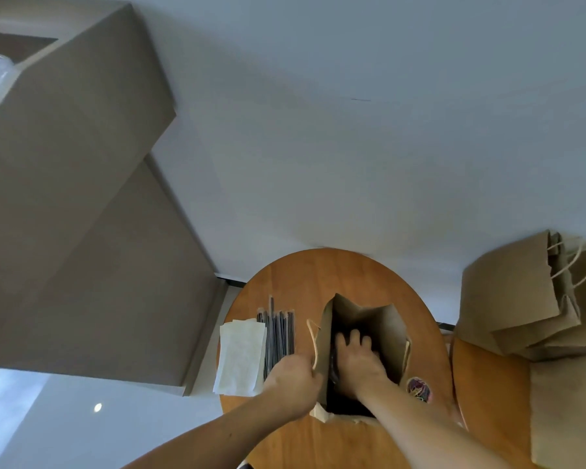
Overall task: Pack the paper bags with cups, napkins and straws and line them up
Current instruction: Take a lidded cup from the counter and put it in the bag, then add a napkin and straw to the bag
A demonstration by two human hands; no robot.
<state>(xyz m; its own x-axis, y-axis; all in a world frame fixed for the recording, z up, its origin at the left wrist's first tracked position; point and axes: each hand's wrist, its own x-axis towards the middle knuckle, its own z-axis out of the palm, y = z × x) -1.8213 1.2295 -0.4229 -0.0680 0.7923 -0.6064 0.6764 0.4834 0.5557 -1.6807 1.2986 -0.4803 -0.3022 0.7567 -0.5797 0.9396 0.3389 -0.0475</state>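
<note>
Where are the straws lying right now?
In the head view, the straws lie on the round wooden table, left of the open paper bag, with the white napkins right beside them on their left.

Bare forearms, bare wrists, bare left grip (293, 384), bare right grip (359, 362)

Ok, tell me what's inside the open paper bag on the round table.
The right hand reaches into the open paper bag, over something dark. Hand and shadow cover it, so it cannot be named. The left hand grips the bag's rim.
</note>
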